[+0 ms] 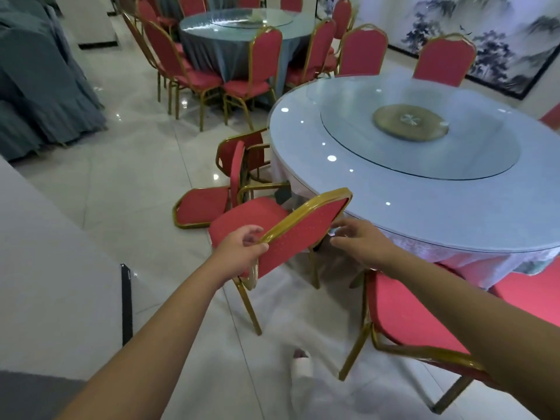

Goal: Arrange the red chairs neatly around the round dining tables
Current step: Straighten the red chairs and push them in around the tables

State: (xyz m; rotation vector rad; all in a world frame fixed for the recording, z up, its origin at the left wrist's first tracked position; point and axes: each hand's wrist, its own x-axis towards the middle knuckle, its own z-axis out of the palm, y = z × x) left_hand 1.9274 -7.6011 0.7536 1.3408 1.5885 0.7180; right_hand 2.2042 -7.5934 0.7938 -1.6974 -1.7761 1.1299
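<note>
Red chair (298, 234): your left hand (242, 248) grips its back to steer; right hand (356, 237) hovers loosely spread alongside.

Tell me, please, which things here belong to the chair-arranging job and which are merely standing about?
Job: red chair gripped by the left hand; right hand beside it; toppled chairs; round table.
Standing about: ink painting; grey draped covers; glass turntable.

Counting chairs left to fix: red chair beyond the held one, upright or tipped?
Tipped: fallen chair has backrest flat on the floor, seat standing on edge.
</note>
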